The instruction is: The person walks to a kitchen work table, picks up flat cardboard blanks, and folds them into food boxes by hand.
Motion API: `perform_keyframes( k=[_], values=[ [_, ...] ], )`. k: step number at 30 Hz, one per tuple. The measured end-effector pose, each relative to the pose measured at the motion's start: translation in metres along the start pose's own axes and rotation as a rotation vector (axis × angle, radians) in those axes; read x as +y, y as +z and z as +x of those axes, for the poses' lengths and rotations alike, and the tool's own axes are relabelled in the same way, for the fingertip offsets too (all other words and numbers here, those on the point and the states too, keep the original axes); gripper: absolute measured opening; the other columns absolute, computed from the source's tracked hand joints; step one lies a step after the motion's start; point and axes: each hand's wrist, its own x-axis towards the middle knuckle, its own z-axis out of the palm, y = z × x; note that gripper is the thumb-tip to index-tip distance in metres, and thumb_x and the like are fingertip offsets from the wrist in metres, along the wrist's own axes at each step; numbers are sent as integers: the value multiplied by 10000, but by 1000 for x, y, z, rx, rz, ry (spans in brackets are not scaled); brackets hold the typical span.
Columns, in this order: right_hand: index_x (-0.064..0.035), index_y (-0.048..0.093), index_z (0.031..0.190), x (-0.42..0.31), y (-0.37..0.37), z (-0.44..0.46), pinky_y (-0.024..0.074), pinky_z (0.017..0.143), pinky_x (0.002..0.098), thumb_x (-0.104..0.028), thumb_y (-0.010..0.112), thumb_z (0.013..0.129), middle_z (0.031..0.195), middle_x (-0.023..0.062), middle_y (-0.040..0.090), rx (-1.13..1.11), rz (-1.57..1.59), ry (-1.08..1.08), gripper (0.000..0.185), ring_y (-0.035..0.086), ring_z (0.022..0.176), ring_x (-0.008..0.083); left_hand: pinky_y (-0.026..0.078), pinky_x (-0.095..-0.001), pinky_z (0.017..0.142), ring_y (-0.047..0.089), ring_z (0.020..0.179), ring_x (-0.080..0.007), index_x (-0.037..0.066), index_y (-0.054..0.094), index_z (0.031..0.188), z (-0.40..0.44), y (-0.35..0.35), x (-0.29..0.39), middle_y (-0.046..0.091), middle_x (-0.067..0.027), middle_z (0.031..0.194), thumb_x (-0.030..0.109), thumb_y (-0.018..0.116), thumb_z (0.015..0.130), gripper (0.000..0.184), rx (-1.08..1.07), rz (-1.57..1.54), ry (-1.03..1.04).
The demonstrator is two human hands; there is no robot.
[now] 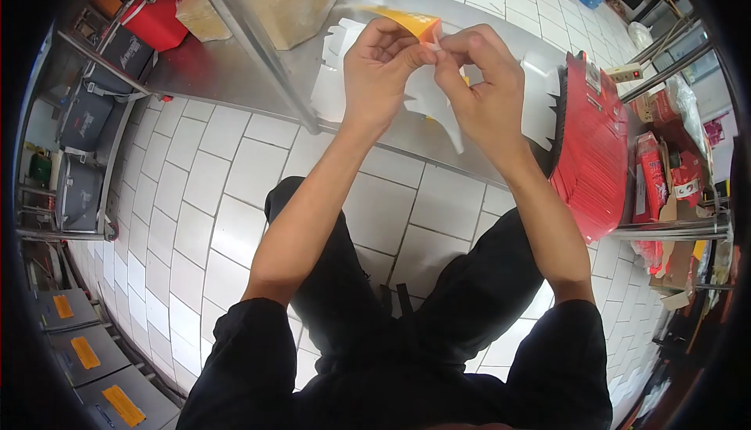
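Note:
My left hand is closed on an orange printed piece of paper or thin card, folded to a pointed shape with a pinkish-white edge. Against that edge, the thumb and fingertips of my right hand are pinched together, nearly touching the left thumb. Both hands are held above a metal shelf. Below them lie white flat sheets with notched edges, partly hidden by the hands. A curved white strip shows between my wrists.
A stack of red flat cardboard pieces stands at the right. A metal post rises left of my hands, near a large wrapped block and a red box. Grey cases line the left side. White tiles cover the floor.

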Motion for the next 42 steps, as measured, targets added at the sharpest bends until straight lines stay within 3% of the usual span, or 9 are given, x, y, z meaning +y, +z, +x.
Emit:
perform_keyframes(
  k=[12, 17, 19, 21, 22, 28, 30, 33, 42],
  values=[
    [-59, 603, 1192, -5, 14, -17, 430, 846, 416, 0, 610, 809, 1132, 185, 472, -290, -174, 109, 387, 487, 1027, 338, 484, -234, 742, 590, 837, -91, 16, 618, 1067, 9, -11, 2, 637, -34, 961, 131, 540, 980, 164, 168, 232, 8],
    [-65, 599, 1206, 4, -11, 19, 408, 891, 437, -137, 629, 856, 1230, 184, 460, 171, -257, -52, 359, 466, 1113, 351, 463, -215, 724, 572, 812, -82, 27, 599, 1061, 18, -32, -1, 618, -18, 916, 146, 520, 994, 158, 82, 202, 82],
    [-58, 638, 1124, 19, -13, 17, 445, 798, 355, -231, 616, 899, 1117, 161, 566, 201, -267, -44, 284, 548, 1000, 251, 454, -210, 726, 563, 810, -79, 27, 589, 1066, 19, -37, -1, 613, -14, 907, 145, 513, 998, 156, 29, 152, 52],
    [-24, 655, 1048, 20, -18, 10, 448, 670, 282, -302, 609, 919, 850, 99, 636, -137, 47, 576, 310, 566, 762, 138, 439, -204, 732, 546, 837, -73, 44, 579, 1071, 22, -39, 0, 589, -17, 980, 157, 536, 991, 145, 78, 1, -26],
    [-11, 667, 1009, 31, -12, 4, 421, 583, 240, -361, 603, 931, 678, 34, 622, -97, 89, 529, 364, 508, 620, 73, 439, -204, 732, 546, 837, -73, 44, 579, 1071, 22, -38, 0, 589, -17, 980, 157, 536, 991, 145, 81, 1, -25],
    [-1, 651, 1074, 20, -1, 1, 476, 677, 247, -350, 581, 965, 899, 38, 669, 156, 306, 647, 373, 572, 733, 90, 426, -324, 857, 528, 1024, -206, 86, 580, 1076, 19, -29, -4, 528, -65, 1143, 166, 715, 844, 280, 201, 689, 548],
    [7, 631, 1107, 11, -1, 7, 496, 723, 262, -324, 565, 977, 945, 53, 666, 151, 499, 632, 362, 598, 774, 109, 398, -380, 929, 500, 1098, -285, 89, 567, 1097, 9, -16, 6, 544, -81, 1167, 124, 756, 759, 389, -263, 888, 707],
    [17, 599, 1147, 1, -4, 11, 524, 796, 292, -258, 552, 986, 1010, 77, 661, 96, 741, 573, 322, 636, 850, 143, 394, -367, 979, 497, 1179, -267, 65, 534, 1157, 8, -12, -2, 557, -97, 1254, 46, 775, 712, 506, -307, 923, 764],
    [2, 615, 1033, 11, -15, 8, 497, 794, 261, -151, 651, 925, 987, 57, 662, 133, 550, 384, 191, 620, 907, 131, 448, -295, 913, 568, 1060, -157, 30, 592, 971, 2, -5, 1, 598, -104, 1257, 57, 644, 887, 102, -183, 250, 344]
  ],
)
